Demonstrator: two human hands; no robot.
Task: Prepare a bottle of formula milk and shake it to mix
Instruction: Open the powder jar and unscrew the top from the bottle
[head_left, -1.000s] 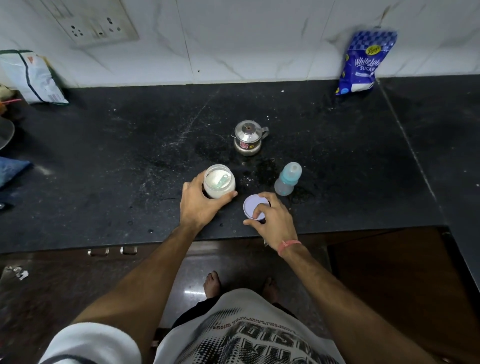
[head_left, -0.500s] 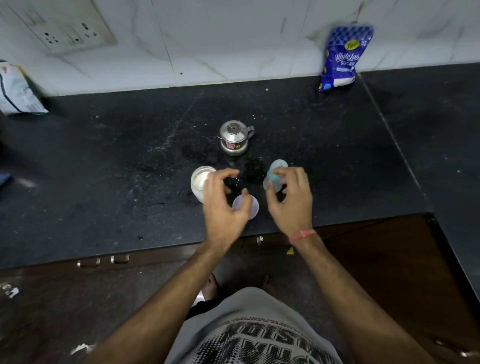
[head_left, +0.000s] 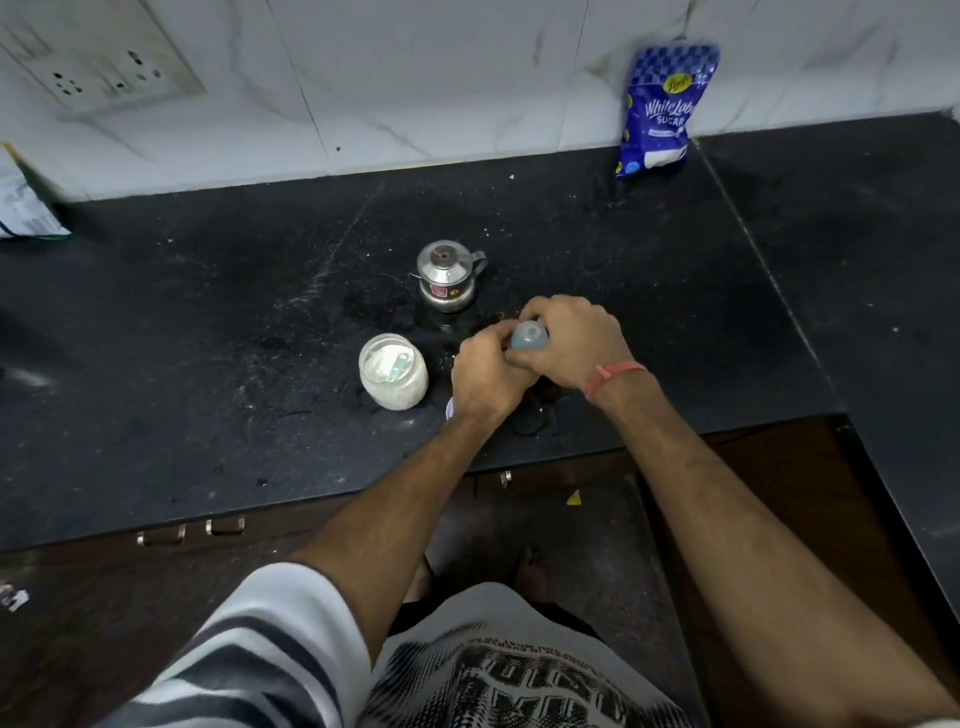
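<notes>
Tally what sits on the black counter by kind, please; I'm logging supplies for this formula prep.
Baby bottles: 1, the blue baby bottle, held by the left hand and right hand
Jars: 1, the open powder jar
Steel pots: 1, the small lidded steel pot
Packets: 2, the blue sugar packet and a white packet at the left edge
Total: 5

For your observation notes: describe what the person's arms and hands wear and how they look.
Both forearms are bare. The right hand has a thin red-orange thread band at the wrist. The left hand wears nothing; higher up, that arm has a short white sleeve with dark stripes.
</notes>
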